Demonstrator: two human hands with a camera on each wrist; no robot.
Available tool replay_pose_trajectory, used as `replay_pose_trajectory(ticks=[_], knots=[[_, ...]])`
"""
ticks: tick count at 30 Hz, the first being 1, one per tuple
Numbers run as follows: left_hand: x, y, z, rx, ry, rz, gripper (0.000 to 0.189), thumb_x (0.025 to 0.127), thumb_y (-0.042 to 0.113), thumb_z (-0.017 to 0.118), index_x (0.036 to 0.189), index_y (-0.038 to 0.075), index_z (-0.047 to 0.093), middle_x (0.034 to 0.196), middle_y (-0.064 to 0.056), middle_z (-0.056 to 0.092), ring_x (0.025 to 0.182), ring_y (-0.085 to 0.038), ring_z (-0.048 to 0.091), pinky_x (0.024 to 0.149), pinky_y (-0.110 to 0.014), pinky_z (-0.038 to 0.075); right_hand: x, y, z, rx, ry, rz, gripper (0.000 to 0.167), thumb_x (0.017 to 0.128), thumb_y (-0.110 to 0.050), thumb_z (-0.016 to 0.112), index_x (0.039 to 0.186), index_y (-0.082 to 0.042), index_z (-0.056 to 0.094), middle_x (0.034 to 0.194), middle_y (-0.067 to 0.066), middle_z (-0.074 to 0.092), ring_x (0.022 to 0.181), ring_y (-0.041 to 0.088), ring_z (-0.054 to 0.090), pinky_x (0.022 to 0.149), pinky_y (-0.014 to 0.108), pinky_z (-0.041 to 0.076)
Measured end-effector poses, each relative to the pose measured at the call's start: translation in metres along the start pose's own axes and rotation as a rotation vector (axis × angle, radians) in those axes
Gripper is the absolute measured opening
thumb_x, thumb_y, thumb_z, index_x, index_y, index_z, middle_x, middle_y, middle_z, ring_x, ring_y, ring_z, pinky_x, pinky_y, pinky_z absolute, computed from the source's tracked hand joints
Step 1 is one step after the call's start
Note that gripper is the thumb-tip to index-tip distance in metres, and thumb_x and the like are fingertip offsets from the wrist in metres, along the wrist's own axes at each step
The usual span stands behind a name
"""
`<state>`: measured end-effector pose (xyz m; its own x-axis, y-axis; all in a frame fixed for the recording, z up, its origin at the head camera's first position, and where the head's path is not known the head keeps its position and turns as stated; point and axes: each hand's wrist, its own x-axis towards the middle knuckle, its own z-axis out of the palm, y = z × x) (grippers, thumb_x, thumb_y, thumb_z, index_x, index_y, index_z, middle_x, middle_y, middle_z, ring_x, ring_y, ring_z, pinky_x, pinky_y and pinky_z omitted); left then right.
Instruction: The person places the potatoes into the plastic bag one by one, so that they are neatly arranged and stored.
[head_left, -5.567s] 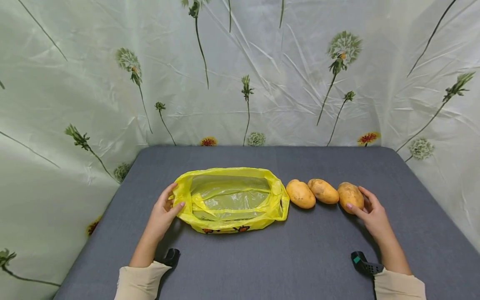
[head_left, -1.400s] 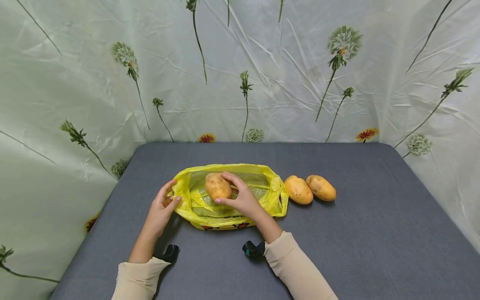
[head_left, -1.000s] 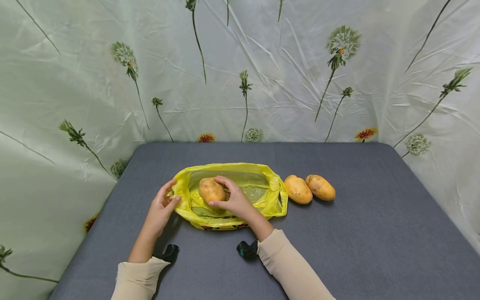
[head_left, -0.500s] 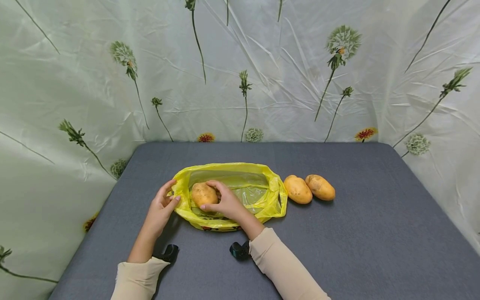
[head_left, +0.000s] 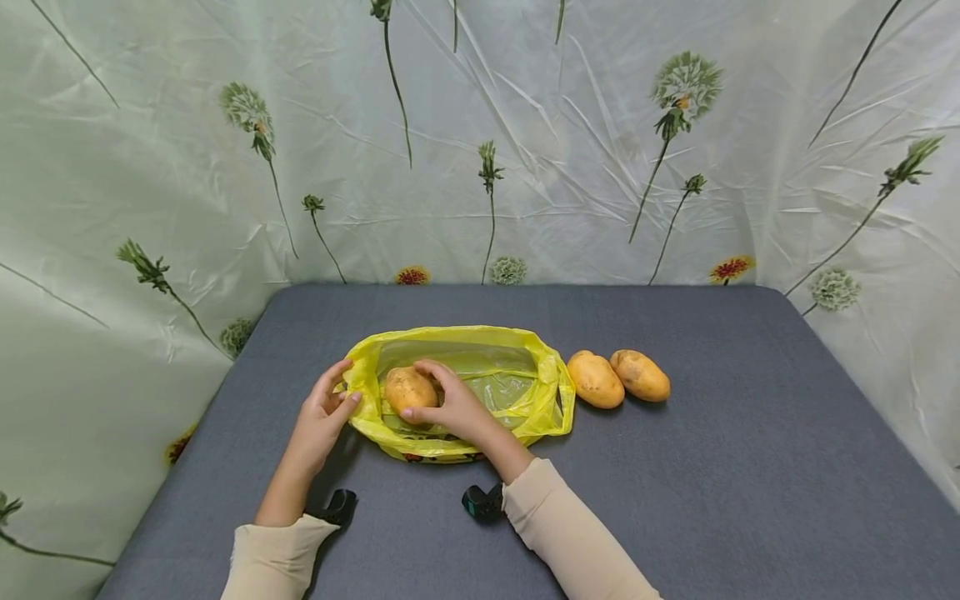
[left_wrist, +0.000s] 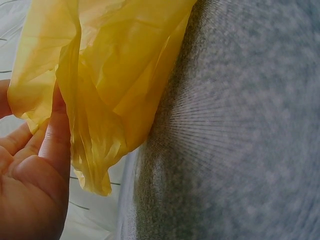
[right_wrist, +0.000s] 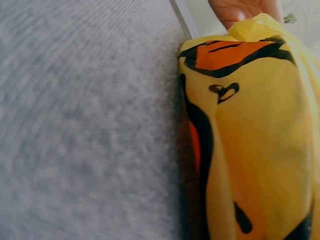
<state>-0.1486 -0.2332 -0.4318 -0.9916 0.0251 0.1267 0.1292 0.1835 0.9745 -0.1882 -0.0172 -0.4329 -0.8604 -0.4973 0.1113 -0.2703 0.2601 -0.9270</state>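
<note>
I locate the bag (head_left: pixel 480 333) on the table (head_left: pixel 712 483), slightly left of centre, with its opening facing up. Within the left half of that opening I find the first potato (head_left: pixel 408 393); the right hand (head_left: pixel 453 408) extends over the front rim and grips this potato from the right. The left hand (head_left: pixel 322 417) is positioned at the bag's left end. To the right of the bag I register the second potato (head_left: pixel 596 379), just beside it, then the third potato (head_left: pixel 641 375), farther right. Behind the table I note the curtain (head_left: pixel 555 233), which also borders its left side.
</note>
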Motion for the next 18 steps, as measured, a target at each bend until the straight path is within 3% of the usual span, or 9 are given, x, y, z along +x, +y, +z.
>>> replay_pose_trajectory(ticks=[5,18], knots=[[0.000,0.000,0.000,0.010,0.001,0.000,0.053,0.092,0.008,0.050,0.139,0.005,0.026,0.131,-0.018,0.029,0.094,-0.005,0.051,0.072,-0.016,0.043,-0.003,0.001,-0.003,-0.054,0.041,-0.082,0.065,0.078,-0.027,0.071,0.133,-0.008,0.041,0.137,0.003,0.037,0.123,0.017,0.035,0.096,0.036,0.033],[0.000,0.001,0.000,0.021,0.000,-0.001,0.053,0.092,0.008,0.050,0.139,0.005,0.026,0.133,-0.017,0.028,0.096,-0.006,0.050,0.073,-0.016,0.043,-0.013,-0.004,-0.017,-0.019,0.105,-0.247,0.058,0.080,-0.019,0.070,0.131,-0.013,0.043,0.134,0.003,0.041,0.121,0.016,0.038,0.096,0.037,0.033]])
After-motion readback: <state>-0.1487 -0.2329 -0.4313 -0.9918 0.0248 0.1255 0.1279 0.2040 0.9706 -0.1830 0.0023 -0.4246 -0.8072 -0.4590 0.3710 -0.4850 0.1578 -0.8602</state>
